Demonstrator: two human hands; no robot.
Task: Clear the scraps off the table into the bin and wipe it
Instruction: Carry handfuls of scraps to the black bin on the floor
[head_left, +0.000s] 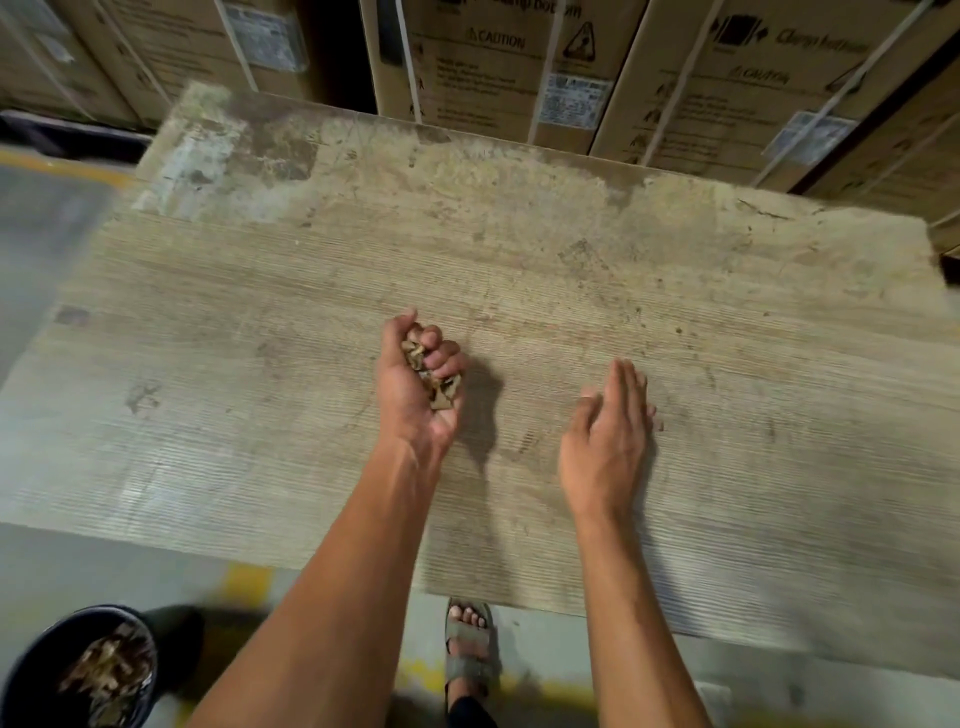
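Note:
My left hand (415, 384) is over the middle of the worn wooden table (260, 322), its fingers curled round a handful of brown cardboard scraps (434, 376). My right hand (610, 421) hovers or rests flat on the table to the right, fingers straight and together, holding nothing. A few tiny specks lie on the table beyond it. A dark round bin (47, 670) stands on the floor at the lower left, with several scraps inside it.
Stacked cardboard cartons (519, 67) stand right behind the table's far edge. Grey concrete floor with yellow line markings (244, 577) runs under the table's near edge. My sandalled foot (470, 649) is on the floor below the table edge.

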